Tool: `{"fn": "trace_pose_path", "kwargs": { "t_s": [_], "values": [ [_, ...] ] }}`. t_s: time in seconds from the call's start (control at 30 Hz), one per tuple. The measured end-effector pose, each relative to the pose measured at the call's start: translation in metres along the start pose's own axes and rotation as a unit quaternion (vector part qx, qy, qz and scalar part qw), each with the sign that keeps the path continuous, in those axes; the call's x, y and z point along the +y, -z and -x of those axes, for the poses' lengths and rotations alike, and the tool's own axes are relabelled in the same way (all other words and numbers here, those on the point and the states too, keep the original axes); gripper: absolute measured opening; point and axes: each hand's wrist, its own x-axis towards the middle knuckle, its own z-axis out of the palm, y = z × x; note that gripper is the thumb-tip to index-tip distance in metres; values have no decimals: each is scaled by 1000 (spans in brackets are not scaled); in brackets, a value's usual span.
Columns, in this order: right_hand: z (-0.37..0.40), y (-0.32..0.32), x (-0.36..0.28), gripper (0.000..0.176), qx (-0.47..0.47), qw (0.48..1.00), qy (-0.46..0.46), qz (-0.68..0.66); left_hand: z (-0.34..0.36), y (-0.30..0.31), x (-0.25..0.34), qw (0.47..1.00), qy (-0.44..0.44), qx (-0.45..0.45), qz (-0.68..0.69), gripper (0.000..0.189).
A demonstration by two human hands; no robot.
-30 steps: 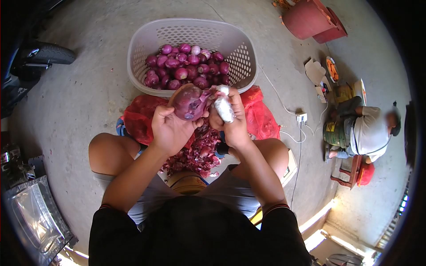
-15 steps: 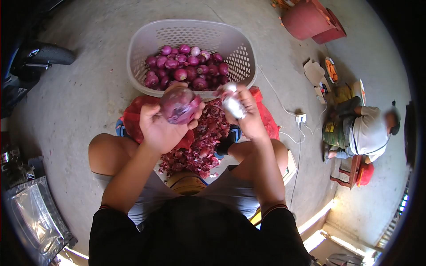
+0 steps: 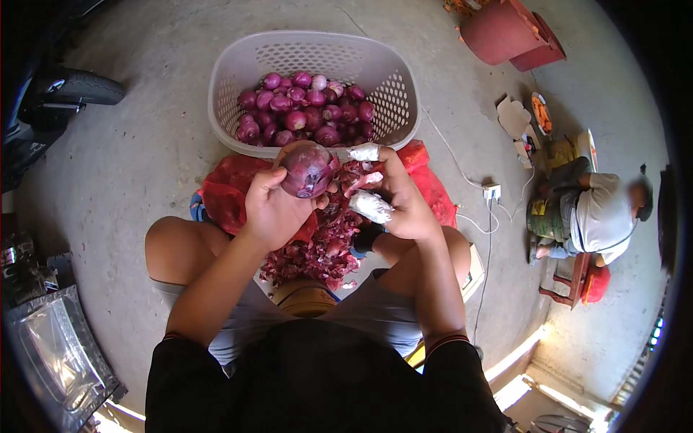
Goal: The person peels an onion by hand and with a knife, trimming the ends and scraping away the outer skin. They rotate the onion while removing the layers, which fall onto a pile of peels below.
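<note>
A large purple onion [image 3: 309, 170] with a loose flap of skin rests in my left hand [image 3: 274, 213], whose fingers are curled around it. Just to its right is my right hand [image 3: 406, 198], its thumb and forefinger wrapped in a white covering and spread apart. Between those two fingers shows a pinkish-white scrap of skin [image 3: 367, 182]; whether it is touched cannot be made out. Under both hands lies a heap of red onion skins [image 3: 317, 263] on red mesh sacks [image 3: 229, 195]. Beyond the hands, purple onions [image 3: 296, 119] fill the bottom of a grey perforated basket [image 3: 242, 61].
A white cable runs to a power strip [image 3: 491, 192] on the right. Farther right, a person [image 3: 603, 213] sits by a green container, near a red stool [image 3: 570, 285]. Red tubs [image 3: 502, 32] are at the upper right; a black wheel [image 3: 86, 86] is at the left.
My left hand has moved slightly right and turned the onion. The thumb and forefinger of my right hand have spread apart, showing the skin scrap between them.
</note>
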Motion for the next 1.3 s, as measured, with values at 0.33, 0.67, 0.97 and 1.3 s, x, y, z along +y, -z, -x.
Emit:
{"fn": "trace_pose_path", "kwargs": {
  "t_s": [0.33,0.67,0.97,1.3],
  "values": [
    [-3,-9,32,46,67,986,54,145,0,8,-6,997,19,-70,33,52],
    [-3,-15,26,35,69,982,84,152,3,8,-8,995,24,-53,77,50],
    [-5,-19,24,31,93,989,76,81,6,7,-8,994,36,-28,104,51],
    [-9,10,20,33,65,996,-7,61,4,-3,8,995,-6,-82,63,55]
  ]
}}
